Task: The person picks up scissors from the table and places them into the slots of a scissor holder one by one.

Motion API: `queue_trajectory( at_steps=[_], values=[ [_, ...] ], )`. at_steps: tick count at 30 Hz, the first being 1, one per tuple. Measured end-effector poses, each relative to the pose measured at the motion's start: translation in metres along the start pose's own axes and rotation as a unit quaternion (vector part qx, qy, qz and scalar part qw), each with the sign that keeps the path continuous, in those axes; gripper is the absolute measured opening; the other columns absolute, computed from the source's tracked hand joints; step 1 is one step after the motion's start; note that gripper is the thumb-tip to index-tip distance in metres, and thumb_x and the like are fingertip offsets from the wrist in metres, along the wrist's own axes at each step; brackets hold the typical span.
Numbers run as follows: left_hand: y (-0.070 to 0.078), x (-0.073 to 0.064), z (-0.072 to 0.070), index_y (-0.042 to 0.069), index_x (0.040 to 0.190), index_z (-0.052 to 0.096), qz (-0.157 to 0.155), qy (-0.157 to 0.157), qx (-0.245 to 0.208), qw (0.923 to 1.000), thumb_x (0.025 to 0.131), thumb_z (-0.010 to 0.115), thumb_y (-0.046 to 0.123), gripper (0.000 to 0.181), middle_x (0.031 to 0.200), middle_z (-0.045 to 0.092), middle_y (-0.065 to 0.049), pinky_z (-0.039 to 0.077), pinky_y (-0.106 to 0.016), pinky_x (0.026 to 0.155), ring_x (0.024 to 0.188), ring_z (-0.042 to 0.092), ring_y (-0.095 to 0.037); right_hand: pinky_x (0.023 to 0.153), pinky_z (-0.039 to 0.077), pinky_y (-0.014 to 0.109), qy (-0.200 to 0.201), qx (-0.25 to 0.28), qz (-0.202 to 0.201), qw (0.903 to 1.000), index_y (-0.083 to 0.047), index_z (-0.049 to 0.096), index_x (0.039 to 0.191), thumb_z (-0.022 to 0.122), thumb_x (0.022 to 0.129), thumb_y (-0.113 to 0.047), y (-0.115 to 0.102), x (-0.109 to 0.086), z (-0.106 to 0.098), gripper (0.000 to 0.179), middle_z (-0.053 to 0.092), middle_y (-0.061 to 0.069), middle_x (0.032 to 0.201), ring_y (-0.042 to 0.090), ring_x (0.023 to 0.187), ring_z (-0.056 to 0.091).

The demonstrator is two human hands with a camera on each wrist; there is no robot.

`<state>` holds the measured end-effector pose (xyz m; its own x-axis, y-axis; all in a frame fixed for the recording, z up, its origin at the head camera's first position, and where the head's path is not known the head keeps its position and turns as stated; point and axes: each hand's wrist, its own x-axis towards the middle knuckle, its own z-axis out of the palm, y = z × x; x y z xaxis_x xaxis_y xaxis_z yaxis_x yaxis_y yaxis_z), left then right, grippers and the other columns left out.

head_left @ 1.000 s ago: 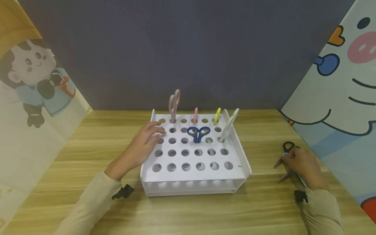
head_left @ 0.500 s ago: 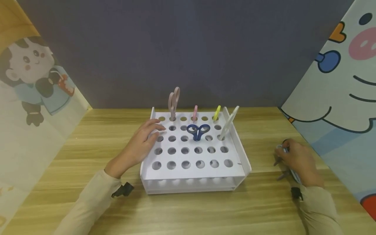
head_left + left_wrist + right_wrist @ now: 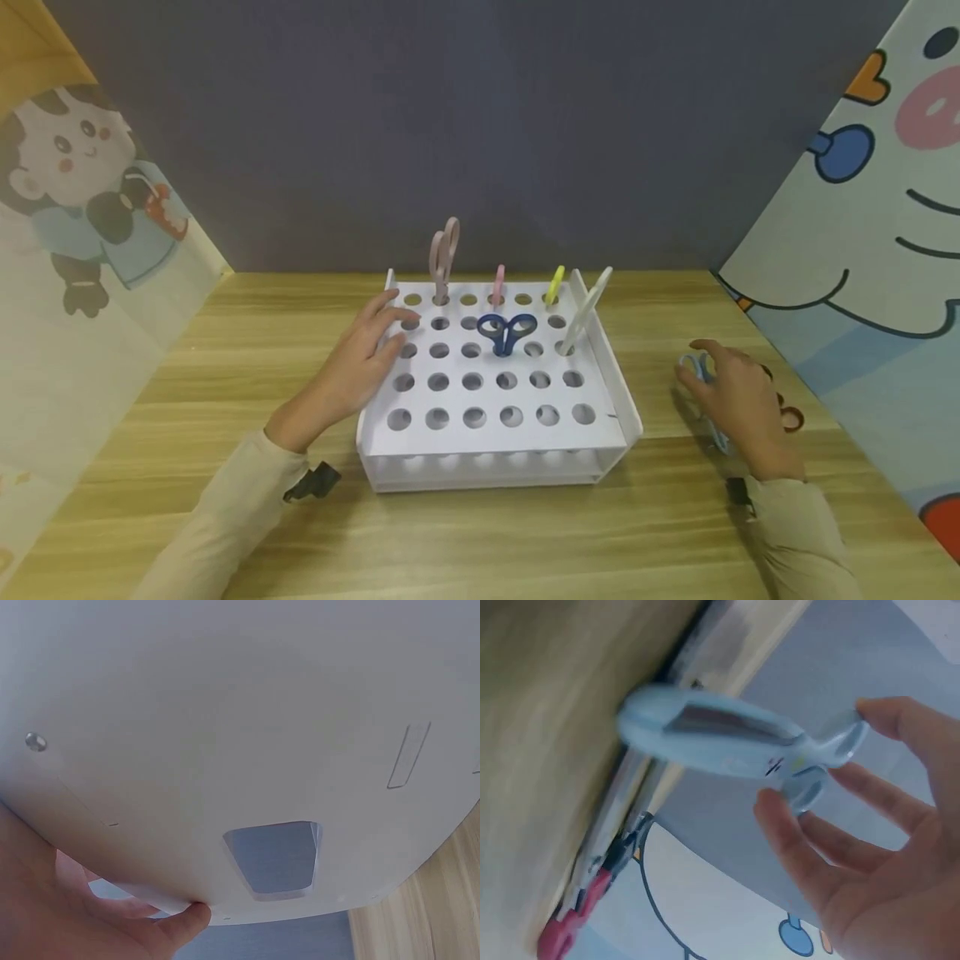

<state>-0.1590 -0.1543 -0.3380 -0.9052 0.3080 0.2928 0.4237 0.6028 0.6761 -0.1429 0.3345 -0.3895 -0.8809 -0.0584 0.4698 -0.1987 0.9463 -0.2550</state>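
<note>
One pair of light blue scissors (image 3: 731,750) is in the right hand (image 3: 738,404), at the right side of the table (image 3: 487,542). The right fingers pinch them by the finger loops, so the scissors lie beyond the fingertips rather than in the palm. In the head view the long axis runs from the loops, on the far side, back toward the person, partly hidden under the hand. In the right wrist view the blade end, which seems to be covered, points away from the fingers toward the table; whether its tip touches the wood I cannot tell.

The white rack (image 3: 491,400) stands to the left of the right hand, well apart, with a stretch of table between. I judge that gap, and the slant of the blade end, to be the relation that matters most here. The white scissors (image 3: 585,312) lean in a hole by the rack's right wall, the side nearer the right hand.

The left hand (image 3: 356,358) is much nearer the rack: its fingers are loosely spread and rest over its left edge, grasping no scissors. Just beside the right hand, red-brown handles (image 3: 791,418) show on the table.
</note>
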Motion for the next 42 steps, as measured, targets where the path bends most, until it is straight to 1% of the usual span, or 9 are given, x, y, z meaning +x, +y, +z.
queue_trajectory(
  at_steps=[4, 9, 12, 15, 17, 22, 27, 36, 42],
  values=[
    [0.001, 0.000, 0.000, 0.010, 0.129, 0.059, 0.001, -0.001, 0.003, 1.0000, 0.102, 0.049, 0.013, 0.030, 0.162, 0.023, -0.013, 0.021, -0.065, 0.115, 0.147, 0.024, -0.042, 0.051, 0.049, 0.059, 0.037, 0.010, -0.003, 0.9992, 0.005, 0.066, 0.117, 0.071, 0.089, -0.021, -0.006, 0.001, -0.003, 0.038, 0.060, 0.040, 0.110, 0.046, 0.066, 0.062],
    [0.002, 0.000, -0.001, 0.009, 0.129, 0.059, 0.001, -0.002, 0.001, 1.0000, 0.101, 0.049, 0.013, 0.029, 0.161, 0.025, -0.013, 0.021, -0.064, 0.116, 0.147, 0.024, -0.041, 0.055, 0.052, 0.059, 0.082, 0.032, -0.001, 0.9962, 0.006, 0.068, 0.109, 0.072, 0.086, -0.018, -0.015, 0.003, -0.008, 0.034, 0.061, 0.035, 0.113, 0.043, 0.065, 0.067],
    [0.001, -0.001, -0.001, 0.008, 0.130, 0.058, -0.004, -0.004, -0.001, 1.0000, 0.101, 0.049, 0.013, 0.030, 0.162, 0.024, -0.014, 0.021, -0.065, 0.116, 0.147, 0.024, -0.042, 0.055, 0.054, 0.032, 0.111, 0.050, -0.002, 0.9925, 0.005, 0.069, 0.107, 0.072, 0.085, -0.018, -0.020, 0.005, -0.012, 0.032, 0.064, 0.029, 0.110, 0.042, 0.066, 0.068],
    [0.000, -0.001, -0.002, 0.009, 0.131, 0.057, -0.010, -0.007, 0.001, 0.9999, 0.102, 0.049, 0.013, 0.031, 0.162, 0.022, -0.014, 0.020, -0.066, 0.115, 0.147, 0.023, -0.042, 0.059, 0.039, 0.002, 0.138, 0.075, -0.012, 0.9874, 0.004, 0.070, 0.106, 0.073, 0.084, -0.016, -0.026, 0.006, -0.015, 0.030, 0.065, 0.024, 0.106, 0.044, 0.068, 0.069],
    [0.000, -0.001, -0.002, 0.009, 0.132, 0.057, -0.011, -0.007, 0.001, 0.9999, 0.102, 0.049, 0.013, 0.031, 0.162, 0.022, -0.013, 0.020, -0.066, 0.115, 0.147, 0.023, -0.042, 0.066, 0.032, -0.007, 0.149, 0.095, -0.019, 0.9841, 0.004, 0.069, 0.104, 0.074, 0.084, -0.014, -0.031, 0.006, -0.018, 0.027, 0.066, 0.022, 0.104, 0.046, 0.070, 0.069],
    [0.000, 0.000, -0.001, 0.010, 0.131, 0.058, -0.008, -0.003, 0.003, 1.0000, 0.102, 0.049, 0.013, 0.030, 0.162, 0.023, -0.011, 0.019, -0.064, 0.116, 0.147, 0.023, -0.040, 0.073, 0.035, -0.006, 0.173, 0.104, -0.039, 0.9787, 0.004, 0.069, 0.100, 0.073, 0.083, -0.010, -0.041, 0.007, -0.026, 0.022, 0.068, 0.018, 0.099, 0.043, 0.071, 0.070],
    [0.000, 0.000, -0.001, 0.010, 0.130, 0.058, -0.004, -0.004, 0.004, 1.0000, 0.101, 0.050, 0.012, 0.030, 0.162, 0.024, -0.013, 0.019, -0.066, 0.116, 0.148, 0.022, -0.040, 0.077, 0.035, -0.004, 0.200, 0.103, -0.062, 0.9724, 0.004, 0.071, 0.102, 0.073, 0.083, -0.009, -0.052, 0.007, -0.034, 0.023, 0.069, 0.021, 0.107, 0.041, 0.077, 0.068],
    [0.002, 0.000, -0.001, 0.011, 0.130, 0.058, -0.005, -0.006, 0.004, 1.0000, 0.102, 0.049, 0.013, 0.030, 0.162, 0.024, -0.012, 0.019, -0.066, 0.115, 0.147, 0.023, -0.040, 0.097, 0.037, 0.008, 0.247, 0.125, -0.084, 0.9573, 0.001, 0.075, 0.101, 0.077, 0.081, -0.019, -0.078, 0.006, -0.051, 0.028, 0.068, 0.024, 0.117, 0.051, 0.104, 0.063],
    [0.001, 0.000, -0.001, 0.011, 0.129, 0.059, -0.009, -0.005, 0.000, 0.9999, 0.102, 0.050, 0.014, 0.029, 0.162, 0.023, -0.012, 0.019, -0.066, 0.115, 0.147, 0.024, -0.041, 0.085, 0.032, 0.003, 0.262, 0.097, -0.102, 0.9547, 0.004, 0.073, 0.104, 0.072, 0.086, -0.031, -0.097, 0.006, -0.065, 0.039, 0.066, 0.025, 0.120, 0.049, 0.092, 0.063]
  ],
)
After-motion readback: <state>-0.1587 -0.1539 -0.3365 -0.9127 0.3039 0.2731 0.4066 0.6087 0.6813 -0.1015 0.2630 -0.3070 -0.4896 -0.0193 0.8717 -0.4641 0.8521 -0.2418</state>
